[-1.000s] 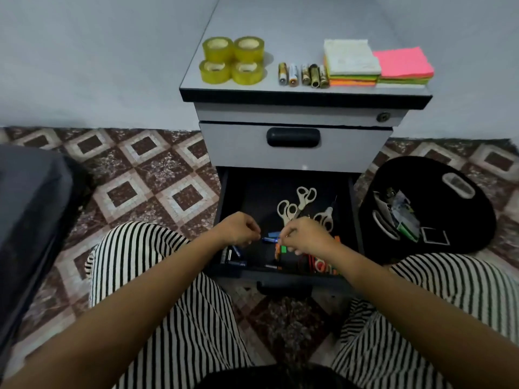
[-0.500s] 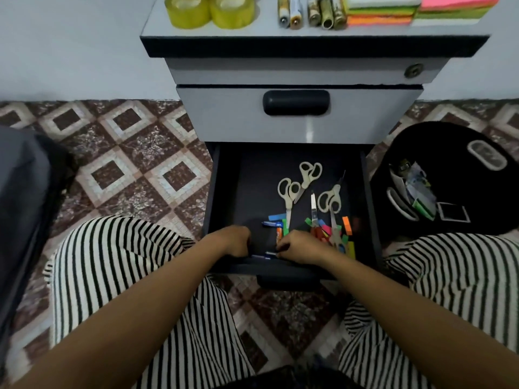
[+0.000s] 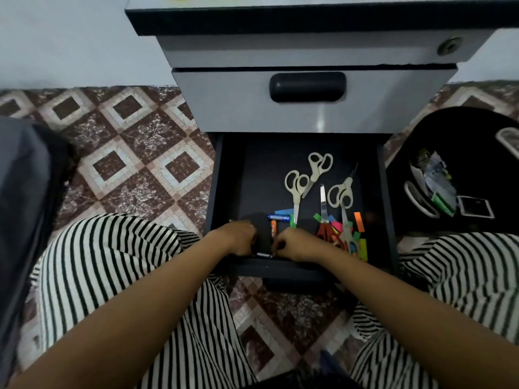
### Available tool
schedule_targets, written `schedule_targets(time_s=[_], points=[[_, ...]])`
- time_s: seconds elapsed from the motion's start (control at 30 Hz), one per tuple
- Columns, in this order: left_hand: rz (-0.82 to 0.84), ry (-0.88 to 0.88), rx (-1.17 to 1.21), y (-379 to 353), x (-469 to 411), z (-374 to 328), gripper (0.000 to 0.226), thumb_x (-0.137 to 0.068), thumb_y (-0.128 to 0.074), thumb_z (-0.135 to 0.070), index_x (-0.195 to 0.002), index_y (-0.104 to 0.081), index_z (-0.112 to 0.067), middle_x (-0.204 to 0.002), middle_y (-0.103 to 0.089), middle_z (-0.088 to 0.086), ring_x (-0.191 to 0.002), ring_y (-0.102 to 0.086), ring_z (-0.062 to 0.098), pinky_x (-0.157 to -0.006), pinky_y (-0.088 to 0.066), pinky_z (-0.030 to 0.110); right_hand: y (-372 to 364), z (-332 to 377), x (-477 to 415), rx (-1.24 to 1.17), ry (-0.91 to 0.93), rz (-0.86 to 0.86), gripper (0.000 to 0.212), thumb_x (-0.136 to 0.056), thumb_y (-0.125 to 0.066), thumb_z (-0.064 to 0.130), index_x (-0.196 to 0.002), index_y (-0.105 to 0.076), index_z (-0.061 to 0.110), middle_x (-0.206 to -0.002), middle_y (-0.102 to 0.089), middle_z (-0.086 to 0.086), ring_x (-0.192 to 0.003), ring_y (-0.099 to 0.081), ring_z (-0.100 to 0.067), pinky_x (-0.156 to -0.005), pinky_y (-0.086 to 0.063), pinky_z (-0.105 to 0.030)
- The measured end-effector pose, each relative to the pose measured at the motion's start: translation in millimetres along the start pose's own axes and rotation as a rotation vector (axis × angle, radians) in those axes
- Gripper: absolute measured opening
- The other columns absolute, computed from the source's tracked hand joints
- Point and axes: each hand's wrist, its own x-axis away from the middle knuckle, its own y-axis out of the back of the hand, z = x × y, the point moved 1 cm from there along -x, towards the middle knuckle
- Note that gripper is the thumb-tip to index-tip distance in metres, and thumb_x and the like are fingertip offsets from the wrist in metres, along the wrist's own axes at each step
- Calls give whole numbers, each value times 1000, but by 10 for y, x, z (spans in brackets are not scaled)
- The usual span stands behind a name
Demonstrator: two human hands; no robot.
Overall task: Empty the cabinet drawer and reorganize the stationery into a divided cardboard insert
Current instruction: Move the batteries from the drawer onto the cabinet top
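Right hand (image 3: 297, 244) reached into the open drawer (image 3: 252, 178), fingertips pinching a small dark battery (image 3: 264, 255) at the front wall. Left hand (image 3: 240, 238) sat curled just beside it; what it held could not be told. Beyond lay a blue battery (image 3: 278, 217), scissors (image 3: 295, 189) and coloured tabs (image 3: 359, 221).

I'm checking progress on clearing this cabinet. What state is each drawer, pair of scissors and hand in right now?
Bottom drawer: pulled open, items inside.
Middle drawer: shut.
Cream scissors: three pairs, blades closed, lying flat.
Red-handled scissors: blades closed, lying flat.
Left hand: fingers curled at the drawer's front; grasp hidden.
Right hand: pinches a small dark cylinder.
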Motion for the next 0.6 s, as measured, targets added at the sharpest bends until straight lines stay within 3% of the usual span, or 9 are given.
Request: schedule_targets(time_s=[0.2,0.37,0.6], points=[[53,-10,-4,-18,-24,22,26,-88,-58,-22,-104,-63,-2,-111,-63,16,-99,-60,31,-83,-50,37,-10,-46,-33,18,-65,28,24,-88,-60,17,-101,-70,0,-105,-69,-15,-99,-63,-26,-90,-48,-37],[75,0,21,2,8,-9,24,-89,-57,-18,-93,-59,5,-107,-62,22,-98,-59,33,-75,-43,32,12,-62,-8,-37,-65,77,23,-89,-59,16,-109,-69,9,-113,-68,-6,-104,-61,-19,-91,-46,-29],[91,27,59,61,45,-5,29,-88,-61,-22,-94,-60,6,-106,-63,22,-98,-59,32,-69,-37,28,-9,-24,-6,-72,-29,44,22,-89,-63,23,-105,-70,10,-106,-68,-6,-98,-61,-19,-79,-44,-28]])
